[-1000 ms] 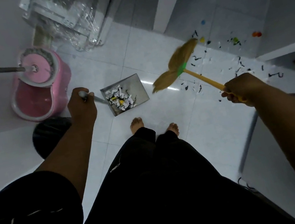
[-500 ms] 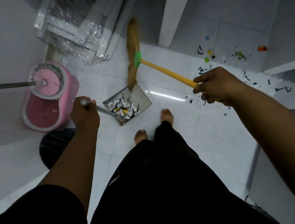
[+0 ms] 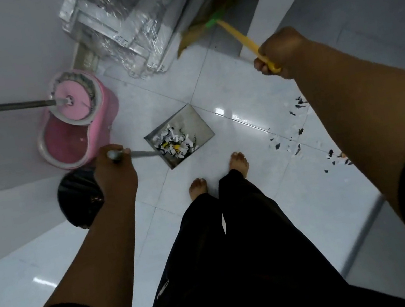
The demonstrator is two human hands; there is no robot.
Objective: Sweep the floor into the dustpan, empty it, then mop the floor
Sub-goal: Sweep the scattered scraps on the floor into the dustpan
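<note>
Sweeping looks to me the step in hand: above the floor (image 3: 254, 179) my right hand (image 3: 279, 52) grips the broom (image 3: 236, 33), raised toward the wrapped frames (image 3: 125, 18). My left hand (image 3: 115, 168) grips the part-filled dustpan (image 3: 197, 123) near my feet. Next, the broom must land behind the loose scraps (image 3: 297, 144).

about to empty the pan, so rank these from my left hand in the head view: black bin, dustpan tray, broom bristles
1. black bin, directly beside and under the left hand.
2. dustpan tray, to its right on the floor.
3. broom bristles, far off at the upper right.
</note>
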